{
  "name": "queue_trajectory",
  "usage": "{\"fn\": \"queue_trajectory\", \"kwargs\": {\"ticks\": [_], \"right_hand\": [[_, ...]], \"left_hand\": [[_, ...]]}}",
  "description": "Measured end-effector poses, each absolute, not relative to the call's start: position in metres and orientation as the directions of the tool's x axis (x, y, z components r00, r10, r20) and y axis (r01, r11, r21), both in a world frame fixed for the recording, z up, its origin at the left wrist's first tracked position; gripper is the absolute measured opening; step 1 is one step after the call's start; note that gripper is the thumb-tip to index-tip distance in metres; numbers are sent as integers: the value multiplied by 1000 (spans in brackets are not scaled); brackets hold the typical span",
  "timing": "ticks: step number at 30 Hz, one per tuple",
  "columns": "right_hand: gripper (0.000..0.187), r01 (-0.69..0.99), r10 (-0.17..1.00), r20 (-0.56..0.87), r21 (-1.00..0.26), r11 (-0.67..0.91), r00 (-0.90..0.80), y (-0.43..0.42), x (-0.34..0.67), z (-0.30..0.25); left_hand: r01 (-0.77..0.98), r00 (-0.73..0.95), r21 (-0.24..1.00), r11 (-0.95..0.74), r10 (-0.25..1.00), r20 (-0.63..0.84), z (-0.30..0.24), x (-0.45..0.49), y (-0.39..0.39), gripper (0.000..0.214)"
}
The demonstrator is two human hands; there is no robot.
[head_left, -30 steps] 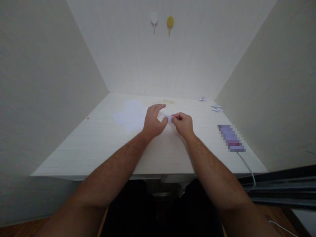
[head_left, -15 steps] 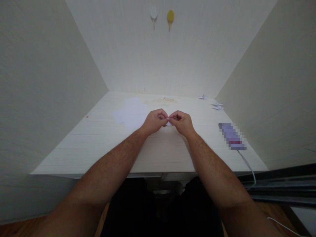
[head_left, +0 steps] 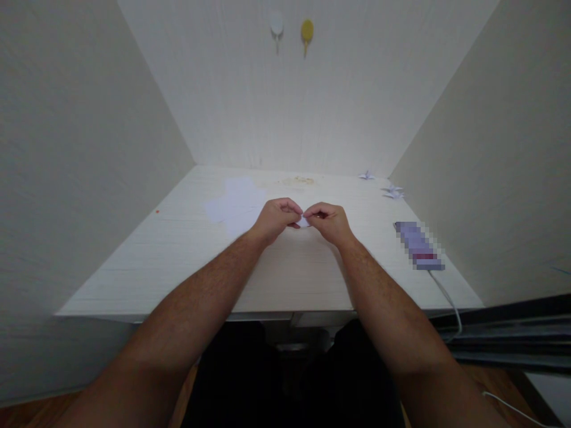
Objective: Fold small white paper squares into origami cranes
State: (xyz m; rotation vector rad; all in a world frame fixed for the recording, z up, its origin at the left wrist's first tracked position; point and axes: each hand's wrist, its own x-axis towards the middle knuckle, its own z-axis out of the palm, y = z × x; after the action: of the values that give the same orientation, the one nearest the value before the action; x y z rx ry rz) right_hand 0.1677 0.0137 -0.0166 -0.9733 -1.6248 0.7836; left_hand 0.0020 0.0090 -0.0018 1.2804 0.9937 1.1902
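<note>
White paper piece: here we are, mid-desk, small bit of folded-looking white paper (head_left: 304, 222) btwn both hands, just this side of the brown marks (head_left: 304, 179).
L hand: left hand (head_left: 277, 219) has thumb + fingertips pinching the paper's left side, one fingertip peeking out low.
R hand: right hand (head_left: 331, 223) pinches the other side, thumb + index nearly nose to nose w/ the left's tips.
Pinch technique: I'd keep both pinches light, tips close to the crease, edges lined up b4 pressing; a hard squeeze prob. buckles paper this small.
Steadiness: imo one hand should anchor while the other works the fold; pulling both ways at once risks a tear.
Fingertips: they cover most of the paper, so its shape, layers + any crease = can't tell. Resting on the desk (head_left: 285, 273) or held just above? Also unclear.
Loose sheets: pale sheets (head_left: 236, 205) left of the hands, overlapping; exact no. hard to count, edges washed out.
Paper figures: small folded figures (head_left: 393, 191) far right, too tiny for detail.
Device: flat device (head_left: 419, 246) near R edge, pixelated, screen unreadable.
</note>
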Motion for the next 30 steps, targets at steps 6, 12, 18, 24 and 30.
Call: {"fn": "queue_trajectory", "kwargs": {"ticks": [6, 12, 18, 24, 30], "right_hand": [[11, 251, 873, 469, -837, 487, -131, 13, 168, -17], [8, 170, 908, 411, -892, 419, -86, 12, 165, -16], [15, 163, 969, 237, -955, 246, -77, 13, 160, -17], [13, 317, 953, 269, -900, 300, -137, 13, 163, -17], [11, 387, 939, 312, -856, 344, -145, 15, 163, -20]], "left_hand": [[-71, 141, 991, -116, 982, 125, -3, 2, 10, 12], [-9, 141, 986, -166, 976, 165, -5, 1, 11, 19], [189, 139, 912, -363, 930, 341, -7, -1, 13, 15], [163, 143, 917, -365, 928, 344, -9, -1, 15, 18], [138, 137, 946, -294, 952, 275, -7, 0, 15, 13]]}}
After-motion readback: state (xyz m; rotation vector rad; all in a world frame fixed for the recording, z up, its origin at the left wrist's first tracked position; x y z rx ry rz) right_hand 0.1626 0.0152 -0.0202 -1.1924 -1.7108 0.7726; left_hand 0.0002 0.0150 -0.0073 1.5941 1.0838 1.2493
